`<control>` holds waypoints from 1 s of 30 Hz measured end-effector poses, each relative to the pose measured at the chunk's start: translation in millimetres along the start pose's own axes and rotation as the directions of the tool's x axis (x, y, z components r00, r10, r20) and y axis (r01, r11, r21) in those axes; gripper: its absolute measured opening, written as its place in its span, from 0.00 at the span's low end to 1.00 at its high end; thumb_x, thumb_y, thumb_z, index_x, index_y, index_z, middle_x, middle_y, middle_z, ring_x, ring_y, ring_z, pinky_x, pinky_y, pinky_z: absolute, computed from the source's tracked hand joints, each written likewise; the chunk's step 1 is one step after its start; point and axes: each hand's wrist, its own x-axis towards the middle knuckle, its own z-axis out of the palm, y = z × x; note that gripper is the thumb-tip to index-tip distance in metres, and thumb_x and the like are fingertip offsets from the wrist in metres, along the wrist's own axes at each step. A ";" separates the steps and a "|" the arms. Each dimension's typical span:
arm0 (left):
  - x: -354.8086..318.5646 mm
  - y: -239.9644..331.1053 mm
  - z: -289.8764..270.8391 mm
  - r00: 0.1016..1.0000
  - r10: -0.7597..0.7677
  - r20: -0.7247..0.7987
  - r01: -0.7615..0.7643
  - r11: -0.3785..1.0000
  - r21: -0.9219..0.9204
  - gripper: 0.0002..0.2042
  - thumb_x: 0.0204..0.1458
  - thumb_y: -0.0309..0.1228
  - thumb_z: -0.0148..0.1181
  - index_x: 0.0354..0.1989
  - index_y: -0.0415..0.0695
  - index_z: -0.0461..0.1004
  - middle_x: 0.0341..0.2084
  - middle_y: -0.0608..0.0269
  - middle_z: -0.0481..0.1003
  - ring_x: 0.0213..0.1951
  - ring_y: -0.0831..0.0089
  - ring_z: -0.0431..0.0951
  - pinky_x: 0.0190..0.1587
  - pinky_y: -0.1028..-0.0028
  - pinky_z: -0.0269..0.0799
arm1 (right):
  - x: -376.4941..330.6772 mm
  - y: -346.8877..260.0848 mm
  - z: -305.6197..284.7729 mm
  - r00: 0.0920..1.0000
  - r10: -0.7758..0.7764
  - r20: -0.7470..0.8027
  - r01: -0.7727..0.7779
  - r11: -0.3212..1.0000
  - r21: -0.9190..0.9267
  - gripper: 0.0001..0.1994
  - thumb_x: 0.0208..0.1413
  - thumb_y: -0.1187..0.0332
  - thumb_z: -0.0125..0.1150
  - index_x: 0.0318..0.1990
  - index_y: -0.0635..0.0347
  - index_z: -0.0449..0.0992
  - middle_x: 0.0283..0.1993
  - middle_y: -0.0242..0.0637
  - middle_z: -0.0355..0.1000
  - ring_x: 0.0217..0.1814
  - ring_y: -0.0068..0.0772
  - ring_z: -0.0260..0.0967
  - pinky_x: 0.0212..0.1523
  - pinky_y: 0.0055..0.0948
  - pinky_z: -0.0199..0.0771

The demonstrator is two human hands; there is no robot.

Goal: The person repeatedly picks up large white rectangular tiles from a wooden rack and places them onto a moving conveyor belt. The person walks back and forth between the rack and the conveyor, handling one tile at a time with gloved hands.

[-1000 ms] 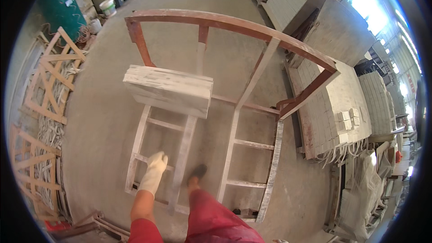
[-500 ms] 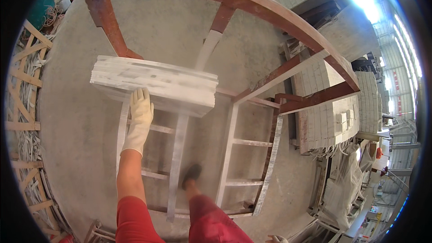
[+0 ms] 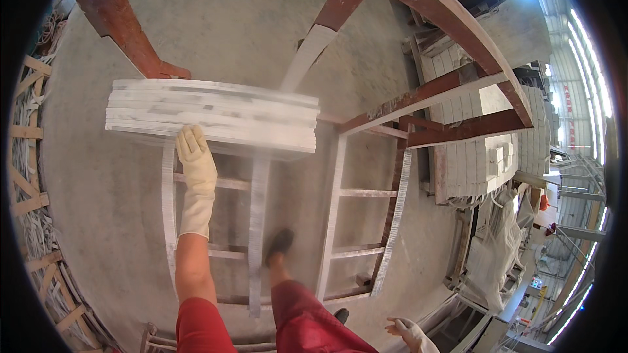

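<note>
A stack of several flat white-grey slabs (image 3: 216,110) with stepped edges leans on a rust-brown metal frame (image 3: 118,10). My left hand (image 3: 194,147), in a cream rubber glove, reaches up to the near lower edge of the stack. Its fingers lie stretched against the slabs, not wrapped round them. Low at the right, my right hand (image 3: 412,335) is also gloved, away from the stack, with its fingers apart and nothing visible in them. The picture's bottom edge cuts off that arm.
Pale bars (image 3: 258,235) of the frame stand under the slabs, and a second bay (image 3: 330,222) is to the right. A wooden crate (image 3: 27,132) full of strips lines the left. Larger slab stacks (image 3: 461,163) and plastic sheeting (image 3: 500,255) stand right. My shoe (image 3: 281,240) is between bars.
My view has shifted, showing the stack's front face more squarely. My left hand stays at its lower edge. My right hand has come further into view at the bottom right.
</note>
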 end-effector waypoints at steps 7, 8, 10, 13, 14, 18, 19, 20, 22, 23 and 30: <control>-14.3 -1.9 -35.6 0.999 0.038 0.036 -0.043 0.988 0.146 0.22 0.51 0.24 0.56 0.56 0.35 0.68 0.51 0.47 0.71 0.55 0.49 0.70 0.63 0.53 0.64 | -1.4 -19.7 12.5 0.989 0.148 -0.004 -0.147 0.979 -0.144 0.22 0.68 0.57 0.46 0.61 0.61 0.72 0.47 0.45 0.79 0.47 0.37 0.78 0.51 0.31 0.76; -12.4 -3.0 -40.7 0.991 0.031 0.131 -0.053 0.983 0.173 0.21 0.51 0.25 0.57 0.55 0.36 0.70 0.50 0.49 0.74 0.54 0.51 0.72 0.63 0.53 0.64 | 2.6 -17.8 15.6 0.990 0.139 0.004 -0.137 0.983 -0.124 0.21 0.68 0.57 0.46 0.60 0.61 0.72 0.46 0.44 0.79 0.46 0.35 0.77 0.50 0.31 0.76; -2.5 -19.6 -47.7 0.867 0.114 0.486 -0.228 0.957 0.181 0.16 0.52 0.23 0.55 0.50 0.38 0.75 0.43 0.53 0.78 0.51 0.55 0.77 0.58 0.56 0.69 | 11.3 -9.0 20.0 0.991 0.134 0.024 -0.131 0.988 -0.078 0.21 0.68 0.58 0.45 0.60 0.61 0.72 0.46 0.42 0.79 0.47 0.32 0.76 0.51 0.29 0.75; 13.8 -40.2 -39.9 0.666 -0.031 0.745 -0.103 0.986 0.133 0.13 0.54 0.22 0.53 0.45 0.42 0.80 0.39 0.56 0.82 0.45 0.59 0.82 0.51 0.59 0.75 | 22.8 10.9 19.3 0.989 0.131 0.069 -0.129 0.991 -0.031 0.22 0.70 0.56 0.43 0.61 0.60 0.72 0.48 0.41 0.78 0.50 0.30 0.74 0.55 0.28 0.72; 14.3 -44.0 -34.1 0.554 0.019 0.832 -0.234 0.963 0.134 0.12 0.54 0.23 0.53 0.44 0.43 0.81 0.40 0.54 0.82 0.44 0.58 0.82 0.49 0.58 0.76 | 25.9 17.3 16.3 0.990 0.122 0.075 -0.120 0.992 -0.033 0.22 0.70 0.56 0.43 0.61 0.60 0.72 0.48 0.40 0.78 0.50 0.30 0.75 0.55 0.29 0.73; 8.5 -60.0 -15.9 0.358 0.148 0.922 -0.462 0.886 0.037 0.11 0.52 0.26 0.55 0.40 0.46 0.84 0.41 0.50 0.81 0.47 0.57 0.82 0.47 0.58 0.77 | 27.5 45.7 11.4 0.989 0.125 0.077 -0.125 0.992 0.000 0.21 0.70 0.57 0.42 0.61 0.57 0.72 0.47 0.40 0.79 0.49 0.30 0.75 0.54 0.28 0.73; 6.4 -61.8 -14.8 0.343 0.166 0.925 -0.503 0.864 0.032 0.11 0.52 0.26 0.55 0.40 0.46 0.84 0.41 0.50 0.81 0.47 0.57 0.82 0.47 0.58 0.77 | 26.6 53.7 9.9 0.987 0.137 0.079 -0.138 0.990 0.002 0.21 0.70 0.57 0.41 0.61 0.56 0.72 0.47 0.39 0.79 0.49 0.29 0.76 0.54 0.28 0.73; 3.2 -63.1 -15.4 0.333 0.186 0.924 -0.500 0.866 0.006 0.11 0.52 0.26 0.55 0.40 0.46 0.84 0.41 0.49 0.81 0.47 0.56 0.82 0.48 0.58 0.77 | 24.6 61.9 7.8 0.987 0.144 0.070 -0.147 0.989 0.034 0.21 0.69 0.56 0.42 0.61 0.54 0.73 0.46 0.38 0.79 0.49 0.29 0.76 0.54 0.28 0.73; -6.4 -58.8 -23.3 0.335 0.216 0.917 -0.514 0.858 -0.014 0.11 0.52 0.27 0.55 0.39 0.45 0.83 0.41 0.49 0.81 0.46 0.55 0.82 0.50 0.57 0.76 | 19.2 80.7 2.8 0.985 0.172 0.016 -0.172 0.984 0.053 0.21 0.69 0.56 0.43 0.60 0.54 0.73 0.46 0.38 0.80 0.48 0.28 0.76 0.53 0.28 0.74; -10.3 -52.9 -30.8 0.323 0.212 0.923 -0.535 0.845 -0.007 0.11 0.52 0.27 0.55 0.40 0.44 0.83 0.41 0.48 0.81 0.46 0.55 0.82 0.50 0.57 0.76 | 12.3 91.6 1.5 0.980 0.200 -0.017 -0.199 0.979 0.054 0.21 0.69 0.55 0.43 0.60 0.54 0.74 0.45 0.37 0.80 0.47 0.28 0.77 0.52 0.28 0.75; -37.7 35.5 -127.3 0.012 0.238 0.971 -0.713 0.683 -0.159 0.14 0.50 0.32 0.59 0.43 0.42 0.82 0.41 0.49 0.81 0.47 0.55 0.81 0.52 0.61 0.76 | -13.0 174.4 16.8 0.962 0.263 -0.074 -0.246 0.953 0.177 0.22 0.67 0.53 0.44 0.59 0.55 0.75 0.46 0.41 0.80 0.45 0.31 0.79 0.50 0.32 0.78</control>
